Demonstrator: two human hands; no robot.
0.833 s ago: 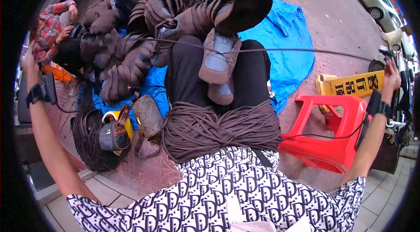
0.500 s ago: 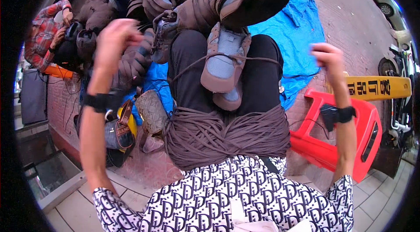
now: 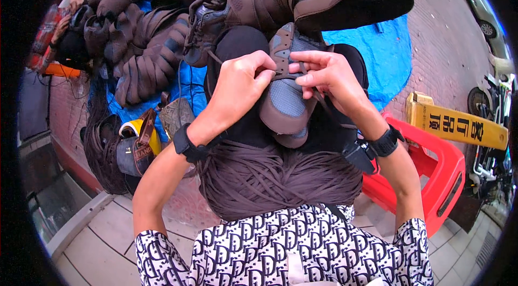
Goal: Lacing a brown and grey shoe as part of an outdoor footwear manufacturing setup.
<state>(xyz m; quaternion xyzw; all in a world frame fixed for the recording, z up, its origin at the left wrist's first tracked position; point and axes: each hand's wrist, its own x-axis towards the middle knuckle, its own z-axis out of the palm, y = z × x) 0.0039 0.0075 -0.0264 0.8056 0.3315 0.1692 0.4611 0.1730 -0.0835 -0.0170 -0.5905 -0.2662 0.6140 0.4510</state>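
A brown shoe upper (image 3: 291,100) with a blue-grey mesh toe lies between my knees, toe toward me. My left hand (image 3: 237,83) is closed at its left eyelet row, thumb and forefinger pinching a dark shoelace against the edge. On the opposite side, my right hand (image 3: 334,78) has the lace between thumb and curled fingers, and a length of it trails down past the palm. Part of the upper's lacing is hidden by my fingers. Under this upper, another mesh toe (image 3: 294,137) shows. A thick bundle of brown laces (image 3: 280,178) rests across my lap.
Stacked brown shoe uppers (image 3: 253,8) rise just beyond my knees, with more on a blue tarp (image 3: 372,70). A red plastic stool (image 3: 437,189) and a yellow board (image 3: 458,121) stand at right. At far left a co-worker's plaid sleeve (image 3: 46,48) shows beside other uppers.
Both hands came inward from wide apart to the upper's eyelets and closed on the lace. The view shifted a little, and the stacked uppers now appear farther right.
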